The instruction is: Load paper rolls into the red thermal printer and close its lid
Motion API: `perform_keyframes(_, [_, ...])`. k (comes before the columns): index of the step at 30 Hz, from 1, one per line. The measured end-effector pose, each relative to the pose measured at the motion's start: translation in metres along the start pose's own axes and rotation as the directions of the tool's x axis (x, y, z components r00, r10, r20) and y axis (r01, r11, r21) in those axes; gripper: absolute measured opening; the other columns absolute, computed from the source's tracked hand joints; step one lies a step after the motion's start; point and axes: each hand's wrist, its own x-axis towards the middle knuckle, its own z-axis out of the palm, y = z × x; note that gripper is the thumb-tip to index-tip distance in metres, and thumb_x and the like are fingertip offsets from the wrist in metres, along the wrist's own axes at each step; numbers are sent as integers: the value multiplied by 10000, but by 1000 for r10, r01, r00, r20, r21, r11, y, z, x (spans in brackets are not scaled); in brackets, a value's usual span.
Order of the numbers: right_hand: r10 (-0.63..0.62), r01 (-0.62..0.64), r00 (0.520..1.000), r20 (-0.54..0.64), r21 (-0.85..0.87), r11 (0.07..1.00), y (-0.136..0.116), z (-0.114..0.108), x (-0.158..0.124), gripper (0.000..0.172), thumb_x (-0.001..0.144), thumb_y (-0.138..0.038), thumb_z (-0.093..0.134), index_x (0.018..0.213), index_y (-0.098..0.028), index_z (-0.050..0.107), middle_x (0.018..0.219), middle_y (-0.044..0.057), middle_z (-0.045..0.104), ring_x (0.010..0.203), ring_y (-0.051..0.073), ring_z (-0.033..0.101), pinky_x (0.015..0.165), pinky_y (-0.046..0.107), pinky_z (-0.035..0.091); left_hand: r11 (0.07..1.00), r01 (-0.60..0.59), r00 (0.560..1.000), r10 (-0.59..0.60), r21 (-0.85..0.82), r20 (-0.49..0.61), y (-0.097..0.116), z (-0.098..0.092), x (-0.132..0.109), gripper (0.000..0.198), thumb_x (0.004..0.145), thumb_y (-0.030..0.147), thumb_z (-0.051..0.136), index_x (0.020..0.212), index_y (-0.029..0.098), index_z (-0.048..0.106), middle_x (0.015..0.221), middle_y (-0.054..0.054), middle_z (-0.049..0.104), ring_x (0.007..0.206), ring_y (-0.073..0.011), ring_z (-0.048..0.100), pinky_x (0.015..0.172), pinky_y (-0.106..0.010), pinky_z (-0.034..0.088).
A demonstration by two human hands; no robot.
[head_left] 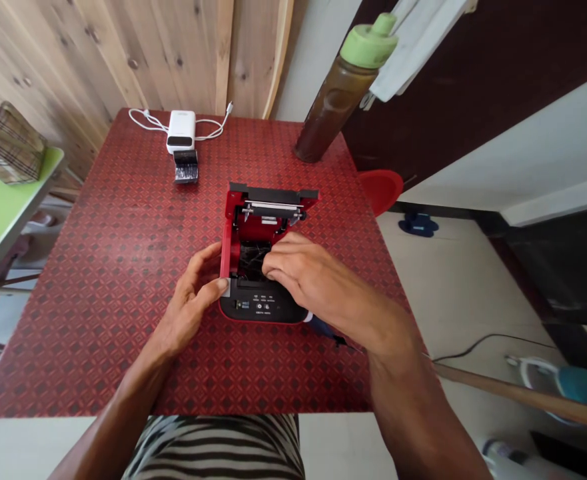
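A red and black device [273, 303] stands on the red patterned table [113, 267] with its lid raised at the back. Black, shiny crinkled material [253, 259] lies inside its compartment. My left hand [190, 300] holds the device's left side, thumb on the front left corner and fingers along the outer wall. Over the compartment's right part is my right hand [306, 267], its fingers curled together and reaching inside. Whatever its fingertips may pinch is hidden.
Toward the back left of the table are a white power bank [181, 130] with a white cable and a small black piece [186, 167]. A brown bottle [330, 100] with a green cap stands at the back right. A red stool [383, 190] is beyond the right edge.
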Motion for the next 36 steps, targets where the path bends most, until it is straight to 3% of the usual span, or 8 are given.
perform_keyframes(7, [17, -30, 994, -105, -125, 992, -4, 14, -6, 362, 1108, 3, 461, 888, -249, 597, 973, 51, 715, 987, 251, 632, 930, 413, 533, 1000, 2, 1000, -2, -26, 6, -3, 0, -1, 593, 1036, 496, 770, 1577, 296, 630, 1682, -101, 662, 1560, -373, 613, 1319, -582, 477])
perform_keyframes(15, [-11, 7, 963, -270, -17, 1000, -7, 19, -17, 268, 1149, -76, 520, 958, -244, 603, 981, 58, 706, 960, 250, 649, 877, 410, 559, 1000, 21, 1000, -21, -1, -8, 4, -10, 7, 627, 1084, 628, 668, 1612, 293, 627, 1704, -131, 640, 1620, -397, 559, 1354, -625, 418])
perform_keyframes(18, [-17, 20, 936, -351, 5, 1000, -9, 24, -21, 250, 1158, -74, 526, 991, -243, 606, 983, 56, 709, 953, 241, 642, 863, 399, 566, 987, -5, 994, 23, 158, -109, 23, -11, 25, 627, 1046, 626, 746, 1561, 279, 666, 1678, -145, 656, 1577, -415, 587, 1318, -633, 449])
perform_keyframes(21, [-10, 7, 909, -416, -8, 1000, -12, 29, -24, 255, 1154, -55, 523, 1007, -245, 611, 961, 48, 693, 953, 238, 645, 876, 399, 575, 979, -74, 982, 106, 192, -159, 39, -8, 51, 623, 1017, 661, 766, 1496, 266, 713, 1622, -140, 696, 1534, -414, 608, 1274, -617, 480])
perform_keyframes(26, [-37, 16, 896, -443, -52, 999, -19, 38, -30, 251, 1121, 2, 545, 1055, -219, 644, 983, 59, 718, 1014, 243, 683, 935, 403, 621, 973, -181, 967, 203, 145, -155, 50, 7, 92, 608, 1091, 761, 583, 1361, 271, 823, 1491, -113, 780, 1455, -365, 663, 1203, -515, 517])
perform_keyframes(31, [-110, -1, 867, -486, -222, 975, -30, 48, -38, 194, 1118, 4, 566, 1106, -142, 693, 998, 103, 764, 1071, 260, 699, 1012, 413, 643, 986, -162, 970, 164, 28, -179, 59, 25, 102, 453, 1073, 632, 696, 896, 252, 867, 1051, -80, 854, 1359, -321, 708, 1136, -440, 536])
perform_keyframes(33, [-130, -19, 855, -503, -280, 960, -35, 51, -41, 191, 1120, 6, 564, 1119, -120, 708, 1004, 115, 782, 1089, 271, 713, 1015, 417, 645, 989, -149, 973, 149, 10, -174, 61, 26, 96, 323, 1028, 518, 771, 857, 262, 866, 1039, -67, 849, 1425, -320, 676, 1193, -447, 510])
perform_keyframes(36, [-155, -51, 832, -532, -351, 935, -38, 56, -45, 199, 1123, 8, 552, 1131, -97, 721, 1025, 131, 805, 1105, 286, 735, 992, 425, 650, 991, -134, 982, 134, 9, -131, 58, 21, 79, 135, 982, 387, 810, 971, 282, 894, 1252, -54, 850, 1574, -323, 579, 1344, -480, 394])
